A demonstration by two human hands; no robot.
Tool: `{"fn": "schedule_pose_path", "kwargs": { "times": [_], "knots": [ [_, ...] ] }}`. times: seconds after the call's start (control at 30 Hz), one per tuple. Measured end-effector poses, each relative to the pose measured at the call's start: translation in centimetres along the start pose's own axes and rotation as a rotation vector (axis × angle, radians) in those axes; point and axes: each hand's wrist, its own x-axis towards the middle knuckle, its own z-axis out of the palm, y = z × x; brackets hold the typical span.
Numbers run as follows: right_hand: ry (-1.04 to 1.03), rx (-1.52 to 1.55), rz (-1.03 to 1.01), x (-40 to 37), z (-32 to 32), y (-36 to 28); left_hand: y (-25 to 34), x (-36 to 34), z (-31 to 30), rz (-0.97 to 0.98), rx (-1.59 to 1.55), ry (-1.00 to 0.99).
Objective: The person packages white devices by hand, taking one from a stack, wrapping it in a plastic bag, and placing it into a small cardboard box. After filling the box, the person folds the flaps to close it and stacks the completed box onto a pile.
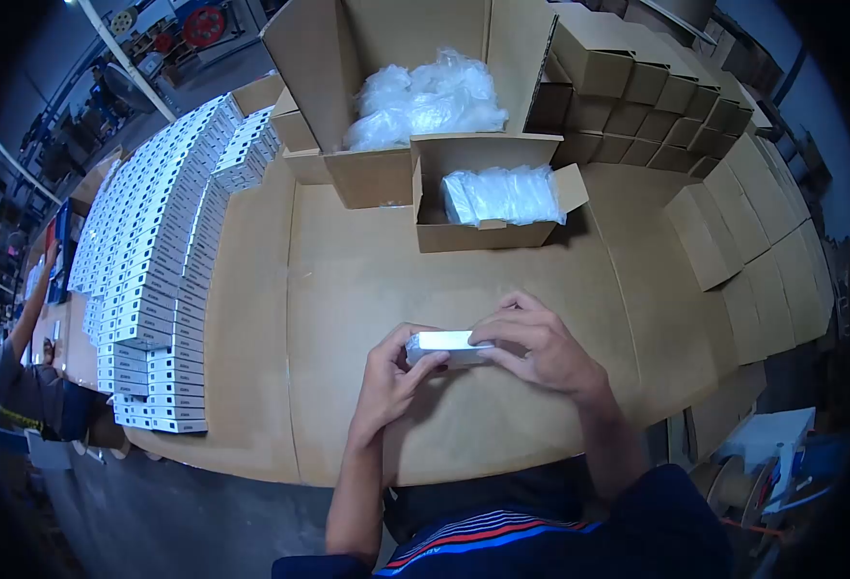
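Observation:
A small white box (441, 341) is held level just above the cardboard-covered table, between my two hands. My left hand (391, 374) grips its left end, thumb in front and fingers behind. At the opposite end, the thumb and fingers of my right hand (539, 349) close on the box. Beyond my hands stands an open cardboard carton (464, 239) holding a row of items in transparent plastic (507, 196). Behind it, a larger open carton (372, 181) contains a heap of crumpled transparent plastic bags (430, 101).
Tall stacks of white labelled boxes (155, 251) fill the table's left side. Folded brown cartons (637, 101) are piled at the back right, with more cartons (758, 256) along the right edge. Another person (34, 376) is at a bench far left. A tape roll (734, 482) sits lower right.

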Motion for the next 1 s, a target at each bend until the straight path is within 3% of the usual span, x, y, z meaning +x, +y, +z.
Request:
{"fn": "schedule_pose_path", "kwargs": {
  "times": [0.07,0.2,0.3,0.43,0.53,0.67,0.77,1.0],
  "knots": [
    [-0.059,-0.126,-0.152,0.9,-1.1,0.3,-0.4,0.6,-0.1,0.042,0.008,-0.033],
    [-0.145,-0.135,-0.108,2.3,-3.0,0.2,0.0,2.3,0.2,0.178,-0.011,-0.05],
    [0.026,-0.165,-0.062,3.8,-4.6,0.6,1.1,4.8,-0.2,0.238,0.232,0.054],
    [0.3,-0.216,0.003,6.0,-6.0,0.3,2.6,8.1,-0.4,0.358,0.798,0.162],
    [0.401,-0.196,0.179,7.8,-5.5,-0.2,2.3,9.9,-0.2,0.36,0.811,0.19],
    [0.657,-0.13,0.034,10.7,-2.3,0.4,0.5,11.1,-0.1,0.445,0.874,0.291],
    [0.728,-0.285,-0.034,11.4,0.9,3.0,0.4,11.0,-0.1,0.512,0.887,0.324],
    [0.643,-0.3,0.103,11.7,4.9,5.7,0.1,11.0,0.1,0.528,0.996,0.344]
  ]
}}
